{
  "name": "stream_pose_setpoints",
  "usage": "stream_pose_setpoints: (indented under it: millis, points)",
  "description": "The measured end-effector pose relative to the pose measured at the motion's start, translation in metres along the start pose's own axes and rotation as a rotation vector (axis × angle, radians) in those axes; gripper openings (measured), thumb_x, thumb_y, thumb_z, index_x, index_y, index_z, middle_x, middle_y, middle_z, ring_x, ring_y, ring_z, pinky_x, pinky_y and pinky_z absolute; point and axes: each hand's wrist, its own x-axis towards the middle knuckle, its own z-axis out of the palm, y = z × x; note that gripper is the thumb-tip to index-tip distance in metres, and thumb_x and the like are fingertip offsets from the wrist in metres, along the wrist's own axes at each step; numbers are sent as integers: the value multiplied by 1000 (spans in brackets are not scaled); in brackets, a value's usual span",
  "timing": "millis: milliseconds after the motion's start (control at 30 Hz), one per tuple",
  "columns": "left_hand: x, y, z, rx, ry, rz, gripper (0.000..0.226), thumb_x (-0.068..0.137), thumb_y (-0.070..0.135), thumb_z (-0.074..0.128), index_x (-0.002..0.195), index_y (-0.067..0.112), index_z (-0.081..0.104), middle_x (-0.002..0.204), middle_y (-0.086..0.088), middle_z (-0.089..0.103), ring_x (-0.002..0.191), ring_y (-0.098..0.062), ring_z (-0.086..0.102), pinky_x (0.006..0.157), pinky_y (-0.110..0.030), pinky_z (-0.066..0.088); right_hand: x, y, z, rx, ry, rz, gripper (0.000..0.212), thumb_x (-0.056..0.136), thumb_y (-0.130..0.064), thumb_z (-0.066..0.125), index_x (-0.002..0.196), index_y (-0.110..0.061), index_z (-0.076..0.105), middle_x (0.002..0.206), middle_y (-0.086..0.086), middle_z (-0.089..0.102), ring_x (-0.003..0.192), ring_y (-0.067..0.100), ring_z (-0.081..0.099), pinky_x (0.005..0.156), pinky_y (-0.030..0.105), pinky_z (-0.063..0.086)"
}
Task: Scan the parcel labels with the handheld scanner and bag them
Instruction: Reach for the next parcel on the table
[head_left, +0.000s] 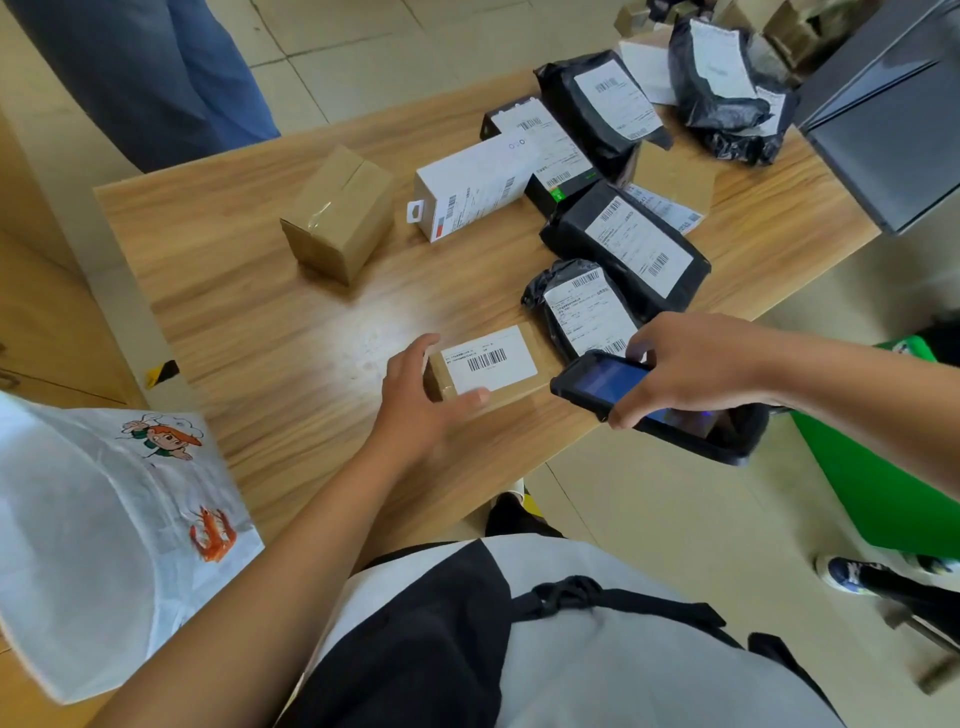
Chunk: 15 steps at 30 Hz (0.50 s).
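- My left grip (415, 400) clasps the brown parcel (519, 395) by its end, flat on the worktop (260, 312).
- My right grip (696, 369) holds the scanner (605, 382) just beside the parcel's label (488, 361).

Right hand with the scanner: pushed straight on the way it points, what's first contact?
The flat brown parcel that the left hand grips: the scanner in the right hand noses at its right end. Height is unclear, so it might pass over.

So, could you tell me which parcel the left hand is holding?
The flat brown box closest to the person, barcode label up; the left hand grips its left end. No other parcel is under that hand.
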Motion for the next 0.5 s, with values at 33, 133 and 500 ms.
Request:
stream_pose_setpoints:
  millis: [33,133,500]
  points:
    - [-2,0,-1,56,-44,24,91,65,45,86,138,51,33,140,14,27,136,-13,31,108,-35,35,1,3,-1,39,-9,-6,65,47,-65,78,83,-13,68,53,0,69,35,11,56,57,31,49]
    - [-5,0,-1,259,-71,94,101,67,31,88,145,44,25,148,10,24,138,-13,22,111,-35,28,6,7,-1,117,-18,-33,65,49,-64,80,85,-11,68,57,5,70,36,12,56,56,31,47]
    - [-36,-12,-31,76,223,14,92,66,13,90,138,38,39,136,11,34,103,22,46,75,3,39,22,-33,8,570,-24,-231,44,56,-47,90,87,-21,73,79,1,75,57,21,74,42,23,52]
